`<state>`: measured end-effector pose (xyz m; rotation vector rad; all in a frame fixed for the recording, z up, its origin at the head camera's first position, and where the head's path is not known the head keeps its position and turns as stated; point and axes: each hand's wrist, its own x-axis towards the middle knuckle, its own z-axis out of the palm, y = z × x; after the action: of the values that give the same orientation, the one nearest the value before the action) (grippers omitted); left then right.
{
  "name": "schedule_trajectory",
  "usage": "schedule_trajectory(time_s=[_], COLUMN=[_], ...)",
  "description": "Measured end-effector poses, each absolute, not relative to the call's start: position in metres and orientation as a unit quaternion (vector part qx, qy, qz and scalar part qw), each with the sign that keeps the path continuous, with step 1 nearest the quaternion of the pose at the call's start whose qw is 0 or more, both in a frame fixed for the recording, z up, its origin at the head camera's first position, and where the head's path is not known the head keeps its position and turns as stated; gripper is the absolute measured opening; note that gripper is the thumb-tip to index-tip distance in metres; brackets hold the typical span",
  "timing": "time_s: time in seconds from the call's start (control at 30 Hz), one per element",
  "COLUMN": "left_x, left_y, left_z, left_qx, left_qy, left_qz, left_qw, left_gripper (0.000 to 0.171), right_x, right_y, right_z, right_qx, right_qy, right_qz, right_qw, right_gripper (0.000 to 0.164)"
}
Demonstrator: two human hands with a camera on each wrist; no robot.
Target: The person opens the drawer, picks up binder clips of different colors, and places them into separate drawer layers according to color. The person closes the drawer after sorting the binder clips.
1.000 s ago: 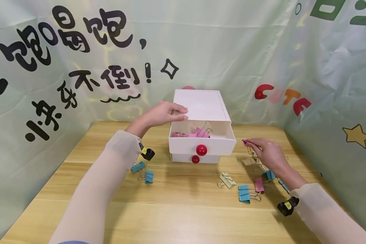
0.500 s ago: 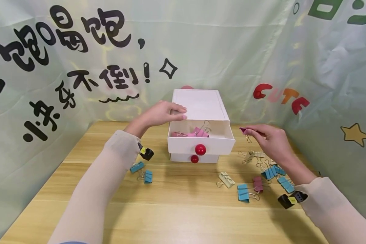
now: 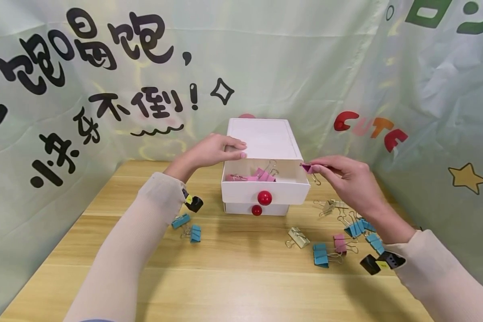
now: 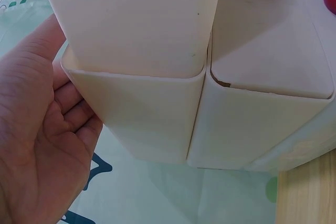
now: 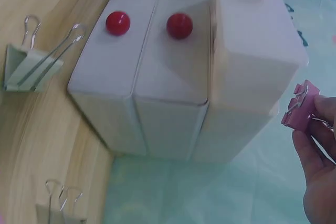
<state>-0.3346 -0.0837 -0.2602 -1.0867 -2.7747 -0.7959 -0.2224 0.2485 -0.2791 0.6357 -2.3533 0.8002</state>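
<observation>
A white drawer box point(image 3: 261, 138) stands on the table, its top drawer point(image 3: 241, 193) pulled out and several pink binder clips point(image 3: 263, 175) lying inside. My left hand point(image 3: 213, 150) rests on the upper left edge of the box, fingers laid against it; the left wrist view shows the palm point(image 4: 47, 145) beside the box wall. Between right thumb and fingers I pinch a pink binder clip point(image 3: 307, 168), held in the air by the drawer's right rim. The right hand point(image 3: 350, 181) appears at the edge of the right wrist view, with the clip point(image 5: 300, 108) apart from the box.
Blue binder clips point(image 3: 321, 255), a pink one point(image 3: 340, 243) and cream ones point(image 3: 299, 237) lie scattered on the right of the wooden table point(image 3: 241, 281). Two blue clips point(image 3: 195, 233) lie on the left. A lower drawer with a red knob point(image 3: 256, 210) is shut. A printed cloth hangs behind.
My right hand has lifted the pink binder clip from the clips on the right and carried it leftward to the open drawer's rim. The left hand stays on the box.
</observation>
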Motion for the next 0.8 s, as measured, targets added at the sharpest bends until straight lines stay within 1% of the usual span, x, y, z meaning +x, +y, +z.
schedule_trajectory(time_s=[0.23, 0.47, 0.63, 0.8], left_x=[-0.334, -0.335, -0.336, -0.337], left_y=[-0.084, -0.083, -0.084, -0.084], left_z=[-0.259, -0.26, -0.261, -0.262], left_qx=[-0.351, -0.352, -0.352, -0.354], left_qy=[-0.898, -0.897, -0.896, -0.895], left_qz=[-0.262, -0.268, -0.268, -0.27], left_qw=[0.025, 0.014, 0.02, 0.021], left_gripper=[0.051, 0.054, 0.055, 0.054], right_x=[-0.225, -0.227, -0.228, -0.228], right_y=[0.232, 0.223, 0.223, 0.226], right_z=[-0.273, -0.272, -0.272, -0.274], right_qx=[0.28, 0.277, 0.276, 0.275], right_qy=[-0.869, -0.876, -0.875, -0.869], right_qz=[0.294, 0.29, 0.289, 0.301], right_qw=[0.282, 0.267, 0.274, 0.28], right_gripper=[0.019, 0.025, 0.028, 0.027])
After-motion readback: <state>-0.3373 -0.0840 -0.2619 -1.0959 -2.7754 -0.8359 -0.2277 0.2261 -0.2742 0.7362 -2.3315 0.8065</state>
